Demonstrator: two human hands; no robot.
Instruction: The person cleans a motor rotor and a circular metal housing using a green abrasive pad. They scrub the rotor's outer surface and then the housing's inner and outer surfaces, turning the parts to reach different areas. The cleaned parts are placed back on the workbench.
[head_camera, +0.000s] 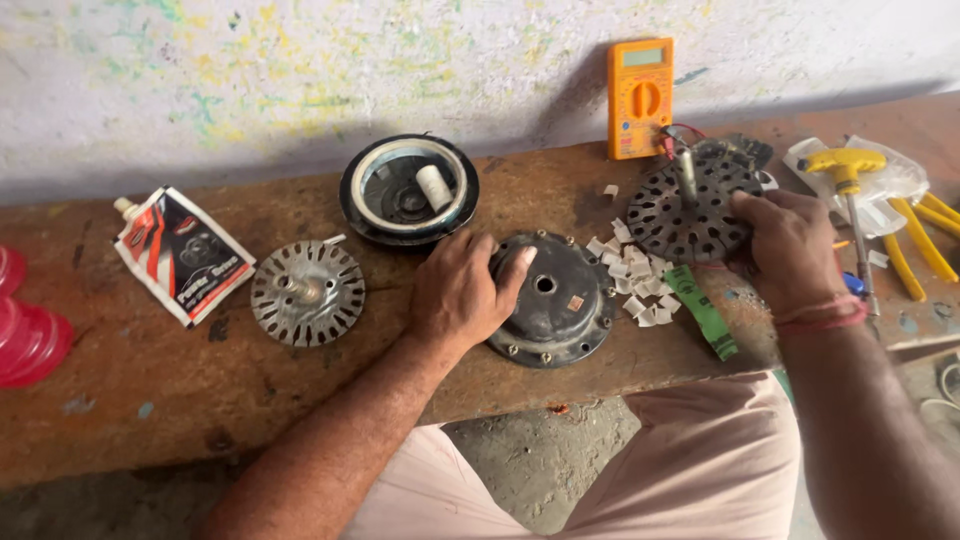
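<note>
Bare worktop (150, 370) left of my slotted disc (307, 292); paper scraps (640, 285), maybe loose, crowd between cover (550, 298) and stator (695, 205).

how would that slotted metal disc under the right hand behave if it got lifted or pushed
The slotted disc looks like stacked steel, so probably stiff and heavy for its size. Lying flat, it should slide rather than roll. Its upright shaft may offer the right hand a grip.

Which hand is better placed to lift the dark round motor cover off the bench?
Left. The left hand already rests on the dark motor cover, fingers over its rim. The right hand is busy on the slotted stator core.
</note>
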